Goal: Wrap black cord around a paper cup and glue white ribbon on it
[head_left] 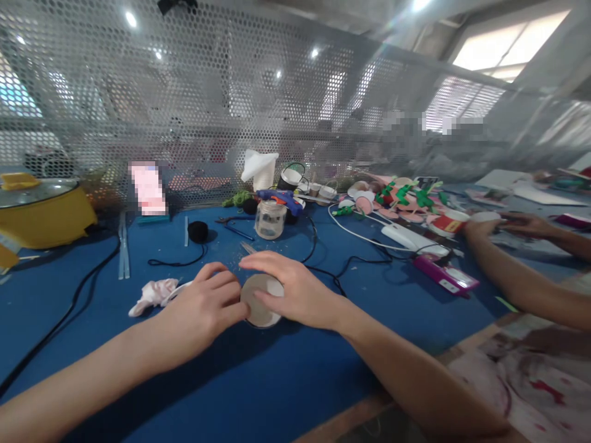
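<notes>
Both hands clasp a round beige disc (259,300) on the blue table (258,381). The left hand (203,307) grips its nine o'clock edge. The right hand (295,292) curls over from three o'clock.

Both hands, left (203,307) and right (295,289), press a round disc (259,301) on the blue table (277,381).

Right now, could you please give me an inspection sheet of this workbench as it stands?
Surface: blue table top, littered with small scraps.
Job's things: round beige disc-shaped piece, pressed on from both sides.
Clutter: crumpled pink-white cloth, clear glass jar, blue glue gun, black thread spool, yellow pot, pink and green craft pieces.
Grip: left hand and right hand on the disc.
Cables: black cable, white cable.
Surroundings: perforated metal screen; another person's arm.
</notes>
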{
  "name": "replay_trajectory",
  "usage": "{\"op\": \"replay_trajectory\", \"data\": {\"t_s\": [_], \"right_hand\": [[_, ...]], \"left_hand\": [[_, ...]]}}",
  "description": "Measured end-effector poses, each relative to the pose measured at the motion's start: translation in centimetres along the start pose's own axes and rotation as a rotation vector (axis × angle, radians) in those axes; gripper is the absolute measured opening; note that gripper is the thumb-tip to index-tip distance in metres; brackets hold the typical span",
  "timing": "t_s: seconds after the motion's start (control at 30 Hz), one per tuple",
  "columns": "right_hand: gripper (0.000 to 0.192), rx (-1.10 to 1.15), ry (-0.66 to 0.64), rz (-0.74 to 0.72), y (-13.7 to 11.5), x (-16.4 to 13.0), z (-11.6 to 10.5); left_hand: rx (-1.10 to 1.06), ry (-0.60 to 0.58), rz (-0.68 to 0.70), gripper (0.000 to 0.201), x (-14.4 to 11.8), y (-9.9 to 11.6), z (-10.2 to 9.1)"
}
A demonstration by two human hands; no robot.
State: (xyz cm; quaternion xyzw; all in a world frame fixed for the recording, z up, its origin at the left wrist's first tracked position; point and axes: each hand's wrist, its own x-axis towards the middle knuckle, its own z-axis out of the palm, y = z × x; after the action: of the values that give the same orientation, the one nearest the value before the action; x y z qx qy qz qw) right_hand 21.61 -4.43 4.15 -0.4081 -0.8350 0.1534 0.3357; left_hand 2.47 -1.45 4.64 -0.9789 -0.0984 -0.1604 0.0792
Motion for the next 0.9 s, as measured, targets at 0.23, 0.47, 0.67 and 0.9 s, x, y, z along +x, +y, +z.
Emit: {"op": "replay_trajectory", "data": {"t_s": [0.23,0.47,0.67,0.9], "right_hand": [[0.017,-0.172,-0.085,-0.059,0.3,0.1,1.0],[0.021,-0.197,-0.068,-0.112,-0.4,-0.3,1.0],[0.02,-0.159,-0.02,-0.035,-0.7,-0.7,1.2],[0.014,-0.166,0.045,-0.126,-1.6,-1.3,1.2]], "left_hand": [[-0.069,-0.027,0.054,0.031,0.0,0.1,0.3],[-0.126,-0.049,0.089,0.032,0.1,0.3,0.0],[-0.207,-0.111,0.042,0.031,0.0,0.0,-0.2],[-0.335,-0.147,-0.284,0.02,0.4,0.2,-0.4]]}}
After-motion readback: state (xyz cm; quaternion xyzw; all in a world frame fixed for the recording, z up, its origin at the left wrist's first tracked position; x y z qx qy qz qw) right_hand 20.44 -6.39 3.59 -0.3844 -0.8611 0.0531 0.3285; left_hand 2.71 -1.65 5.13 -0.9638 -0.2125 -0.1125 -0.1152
